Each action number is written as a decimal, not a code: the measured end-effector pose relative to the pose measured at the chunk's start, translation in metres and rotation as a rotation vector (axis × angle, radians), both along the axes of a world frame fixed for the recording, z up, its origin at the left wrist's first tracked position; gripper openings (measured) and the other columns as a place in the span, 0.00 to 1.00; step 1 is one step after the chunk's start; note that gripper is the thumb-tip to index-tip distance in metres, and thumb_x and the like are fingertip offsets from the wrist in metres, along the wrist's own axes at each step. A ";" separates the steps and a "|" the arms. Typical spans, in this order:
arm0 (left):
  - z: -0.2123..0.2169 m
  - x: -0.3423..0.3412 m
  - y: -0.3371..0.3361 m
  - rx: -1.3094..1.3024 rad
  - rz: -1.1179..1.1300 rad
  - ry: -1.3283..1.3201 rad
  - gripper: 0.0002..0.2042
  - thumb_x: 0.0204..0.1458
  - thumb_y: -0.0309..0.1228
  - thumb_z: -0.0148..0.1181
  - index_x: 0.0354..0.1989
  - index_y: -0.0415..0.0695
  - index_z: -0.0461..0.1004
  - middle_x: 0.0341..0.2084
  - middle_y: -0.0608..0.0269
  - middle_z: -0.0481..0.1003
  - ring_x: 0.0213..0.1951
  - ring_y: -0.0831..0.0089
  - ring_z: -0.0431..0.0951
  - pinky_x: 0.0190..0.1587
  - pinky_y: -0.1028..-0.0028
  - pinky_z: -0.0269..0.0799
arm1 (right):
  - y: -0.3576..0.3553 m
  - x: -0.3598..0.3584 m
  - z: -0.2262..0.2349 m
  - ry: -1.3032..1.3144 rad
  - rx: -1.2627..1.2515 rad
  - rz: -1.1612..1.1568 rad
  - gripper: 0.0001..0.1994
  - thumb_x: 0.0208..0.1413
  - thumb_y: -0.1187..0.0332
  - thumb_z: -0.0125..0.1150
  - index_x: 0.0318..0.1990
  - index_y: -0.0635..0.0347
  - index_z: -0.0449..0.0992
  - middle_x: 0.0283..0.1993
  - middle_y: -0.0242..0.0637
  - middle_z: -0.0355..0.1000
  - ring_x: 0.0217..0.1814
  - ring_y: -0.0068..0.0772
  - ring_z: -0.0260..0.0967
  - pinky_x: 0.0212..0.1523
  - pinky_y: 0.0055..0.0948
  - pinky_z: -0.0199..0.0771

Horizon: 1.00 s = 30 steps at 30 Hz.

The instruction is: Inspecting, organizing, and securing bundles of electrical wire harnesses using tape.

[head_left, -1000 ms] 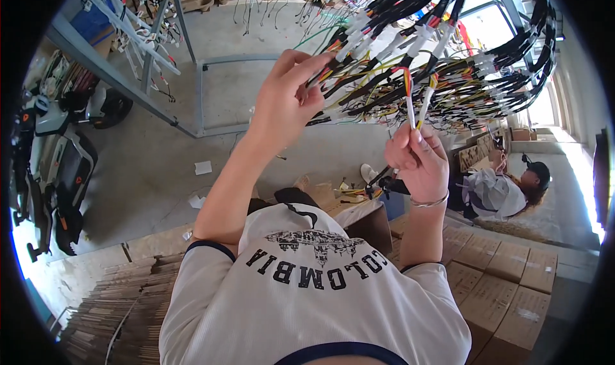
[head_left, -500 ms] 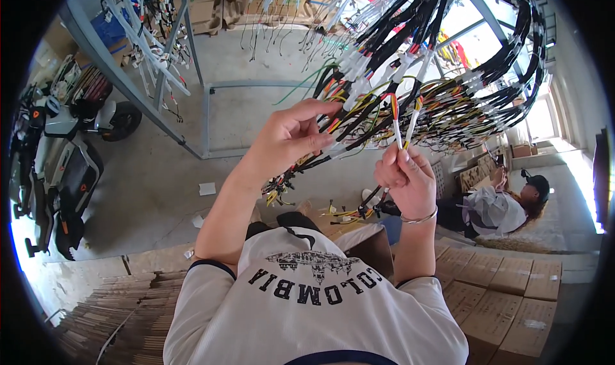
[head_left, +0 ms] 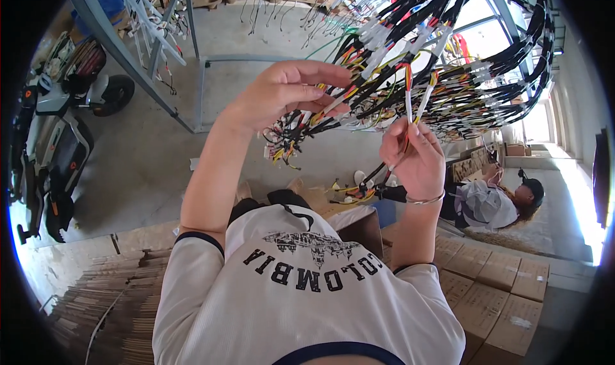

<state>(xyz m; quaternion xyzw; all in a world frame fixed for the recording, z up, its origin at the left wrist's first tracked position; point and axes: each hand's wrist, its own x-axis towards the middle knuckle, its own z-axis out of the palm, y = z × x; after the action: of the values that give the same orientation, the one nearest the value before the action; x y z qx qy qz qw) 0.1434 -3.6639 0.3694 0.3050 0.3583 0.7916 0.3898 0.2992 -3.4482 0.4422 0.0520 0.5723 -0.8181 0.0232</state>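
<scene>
Two thin white-sleeved cables (head_left: 409, 102), with red, orange and yellow wires showing at their upper ends, run down into my right hand (head_left: 418, 157). Its thumb and fingers pinch them. My left hand (head_left: 291, 96) has its fingers stretched and apart beside the hanging wire harnesses (head_left: 365, 76). Its fingertips reach the near side of the bundle; whether they touch a wire is unclear. The harnesses are black-sleeved, with white connectors and red, yellow and black wires. Below the left hand hangs a cluster of loose wire ends (head_left: 285, 141).
A grey metal frame (head_left: 115, 51) stands at left, with white cables (head_left: 150, 28) hanging by it. Scooters (head_left: 64, 141) are parked far left. Cardboard boxes (head_left: 493, 301) sit lower right, flattened cardboard (head_left: 122, 307) lower left. Another person (head_left: 490, 201) is at right.
My left hand has moved up slightly and its fingers have spread wider. The right hand keeps its pinch on the cables and has shifted slightly right. The whole view has shifted a little.
</scene>
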 end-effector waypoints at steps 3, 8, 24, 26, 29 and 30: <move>-0.012 0.003 0.000 -0.031 0.016 -0.006 0.19 0.56 0.24 0.53 0.56 0.35 0.65 0.47 0.52 0.75 0.48 0.66 0.77 0.49 0.73 0.72 | -0.006 -0.002 -0.004 -0.015 -0.038 -0.025 0.15 0.65 0.63 0.46 0.41 0.67 0.72 0.32 0.42 0.70 0.31 0.31 0.66 0.33 0.28 0.62; -0.041 0.018 0.003 -0.273 0.157 0.198 0.15 0.53 0.21 0.58 0.50 0.34 0.71 0.42 0.57 0.78 0.46 0.76 0.76 0.49 0.77 0.70 | -0.005 -0.007 -0.008 0.024 0.013 0.067 0.26 0.65 0.55 0.37 0.55 0.73 0.66 0.29 0.41 0.70 0.28 0.31 0.61 0.34 0.32 0.58; -0.013 0.104 0.028 -0.228 0.731 0.580 0.11 0.48 0.22 0.65 0.41 0.38 0.78 0.36 0.59 0.80 0.34 0.75 0.80 0.37 0.74 0.75 | -0.027 -0.011 -0.035 0.027 0.331 -0.077 0.11 0.64 0.69 0.51 0.44 0.70 0.73 0.45 0.40 0.74 0.43 0.25 0.71 0.46 0.25 0.70; -0.023 0.099 0.028 -0.157 0.872 0.453 0.10 0.47 0.24 0.64 0.39 0.40 0.76 0.33 0.53 0.78 0.33 0.64 0.79 0.36 0.70 0.75 | -0.023 -0.011 -0.042 0.123 0.449 -0.112 0.10 0.64 0.68 0.50 0.42 0.69 0.72 0.41 0.40 0.74 0.40 0.26 0.72 0.46 0.27 0.71; -0.024 0.063 0.038 -0.278 1.071 0.351 0.10 0.45 0.26 0.66 0.36 0.40 0.76 0.31 0.58 0.75 0.31 0.66 0.76 0.37 0.70 0.73 | -0.030 -0.007 -0.041 0.095 0.418 -0.095 0.12 0.65 0.67 0.48 0.44 0.69 0.71 0.23 0.30 0.67 0.26 0.21 0.64 0.39 0.26 0.69; -0.029 0.053 0.046 -0.333 1.157 0.449 0.13 0.47 0.23 0.65 0.42 0.40 0.76 0.35 0.60 0.75 0.32 0.76 0.76 0.35 0.76 0.73 | -0.028 -0.006 -0.042 0.093 0.417 -0.089 0.12 0.65 0.67 0.48 0.44 0.69 0.71 0.23 0.30 0.67 0.26 0.21 0.64 0.39 0.26 0.69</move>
<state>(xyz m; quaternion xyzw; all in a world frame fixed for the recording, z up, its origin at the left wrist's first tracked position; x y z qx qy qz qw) 0.1968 -3.6174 0.3401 0.1561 0.6560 0.7245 -0.1428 0.2928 -3.4762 0.3999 0.0431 0.7266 -0.6838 -0.0506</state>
